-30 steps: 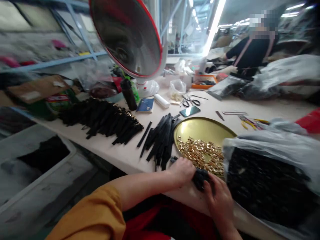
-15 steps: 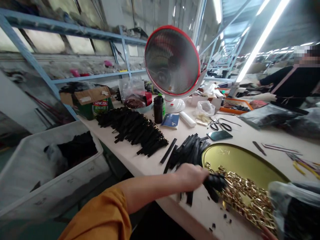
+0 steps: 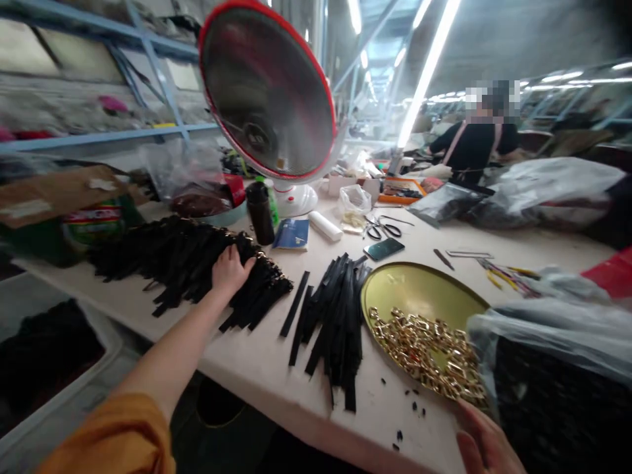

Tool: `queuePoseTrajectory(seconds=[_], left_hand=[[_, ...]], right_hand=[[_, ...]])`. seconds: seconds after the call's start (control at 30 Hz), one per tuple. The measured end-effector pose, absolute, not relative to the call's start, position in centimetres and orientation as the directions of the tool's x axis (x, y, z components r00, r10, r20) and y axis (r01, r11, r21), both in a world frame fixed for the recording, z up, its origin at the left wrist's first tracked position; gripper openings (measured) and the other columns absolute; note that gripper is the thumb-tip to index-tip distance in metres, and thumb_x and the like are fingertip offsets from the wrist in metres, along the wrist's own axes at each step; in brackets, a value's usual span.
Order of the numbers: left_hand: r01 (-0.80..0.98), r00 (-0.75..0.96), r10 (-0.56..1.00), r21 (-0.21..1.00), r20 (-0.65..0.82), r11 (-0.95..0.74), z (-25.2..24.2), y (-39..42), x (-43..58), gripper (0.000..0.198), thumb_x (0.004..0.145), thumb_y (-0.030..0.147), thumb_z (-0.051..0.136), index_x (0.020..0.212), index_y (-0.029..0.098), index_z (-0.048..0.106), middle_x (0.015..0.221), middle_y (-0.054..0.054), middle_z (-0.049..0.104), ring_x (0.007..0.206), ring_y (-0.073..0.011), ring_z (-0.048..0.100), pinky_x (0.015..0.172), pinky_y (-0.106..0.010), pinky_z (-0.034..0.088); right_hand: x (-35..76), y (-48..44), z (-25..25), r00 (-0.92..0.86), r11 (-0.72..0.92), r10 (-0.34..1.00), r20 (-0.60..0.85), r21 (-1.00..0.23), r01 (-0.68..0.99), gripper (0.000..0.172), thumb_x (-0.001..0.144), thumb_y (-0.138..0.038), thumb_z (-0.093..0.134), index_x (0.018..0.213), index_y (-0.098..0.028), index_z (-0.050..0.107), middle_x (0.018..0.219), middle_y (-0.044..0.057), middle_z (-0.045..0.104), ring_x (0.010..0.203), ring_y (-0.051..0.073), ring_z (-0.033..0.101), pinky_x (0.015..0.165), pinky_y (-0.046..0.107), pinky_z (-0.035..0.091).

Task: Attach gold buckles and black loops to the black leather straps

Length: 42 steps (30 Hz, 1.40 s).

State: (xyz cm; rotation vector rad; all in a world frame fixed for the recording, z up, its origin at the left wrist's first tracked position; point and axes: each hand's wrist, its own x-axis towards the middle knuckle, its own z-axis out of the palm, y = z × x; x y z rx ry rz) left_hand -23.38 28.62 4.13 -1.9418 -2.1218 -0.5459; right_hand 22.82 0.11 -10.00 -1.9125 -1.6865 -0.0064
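My left hand (image 3: 231, 271) rests on a long pile of black straps (image 3: 182, 263) with gold-coloured buckles along its far edge. Its thumb sticks out apart from the fingers, and nothing shows in its grip. To the right lies a smaller bunch of plain black straps (image 3: 336, 316), fanned out on the table, with a few lying separately. A round gold tray (image 3: 424, 286) holds many loose gold buckles (image 3: 419, 345). My right hand (image 3: 484, 438), partly cut off by the lower edge, is at the tray's near rim, thumb and fingers apart.
A red-rimmed fan-shaped heater (image 3: 269, 92), dark bottle (image 3: 260, 214), blue booklet (image 3: 291, 234), phone (image 3: 384, 248) and scissors (image 3: 382, 229) stand or lie behind. A plastic bag of black pieces (image 3: 557, 395) is at right. Another person (image 3: 474, 145) works farther back.
My left hand has moved left from beside the tray, where it held a bundle of black straps, onto the long pile. The view has turned right, and more of my right hand shows.
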Motion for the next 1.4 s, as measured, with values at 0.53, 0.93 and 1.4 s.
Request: queuePoseTrajectory(seconds=[0.53, 0.93, 1.4], left_hand=[[0.966, 0.146, 0.828, 0.103, 0.542, -0.238, 6.4, 29.0, -21.1, 0.043, 0.078, 0.037, 0.05, 0.117, 0.018, 0.046, 0.125, -0.013, 0.048, 0.117, -0.0344, 0.04, 0.095, -0.046, 0.032], [0.941, 0.305, 0.951, 0.169, -0.057, -0.292, 2.3, 25.6, -0.7, 0.03, 0.075, 0.038, 0.053, 0.087, 0.012, 0.062, 0.087, -0.016, 0.066, 0.086, -0.0277, 0.061, 0.073, -0.035, 0.045], [0.676, 0.186, 0.982, 0.73, -0.033, -0.103, 6.8, 18.2, -2.5, 0.036, 0.083, 0.024, 0.039, 0.117, 0.014, 0.04, 0.087, -0.006, 0.061, 0.068, -0.0134, 0.063, 0.059, -0.023, 0.049]], right_hand=[[20.2, 0.0, -7.6, 0.26, -0.038, 0.872, 0.415, -0.473, 0.88, 0.045, 0.084, -0.048, 0.037, 0.115, -0.017, 0.049, 0.112, 0.011, 0.057, 0.102, 0.027, 0.053, 0.088, 0.043, 0.041], [19.9, 0.0, -7.4, 0.261, -0.007, 0.829, 0.494, -0.458, 0.889, 0.043, 0.084, -0.049, 0.037, 0.107, -0.016, 0.053, 0.106, 0.012, 0.06, 0.097, 0.026, 0.055, 0.085, 0.041, 0.041], [19.8, 0.0, -7.2, 0.291, 0.039, 0.805, 0.518, -0.535, 0.844, 0.031, 0.082, -0.041, 0.045, 0.101, -0.018, 0.055, 0.101, 0.009, 0.062, 0.096, 0.023, 0.055, 0.085, 0.04, 0.042]])
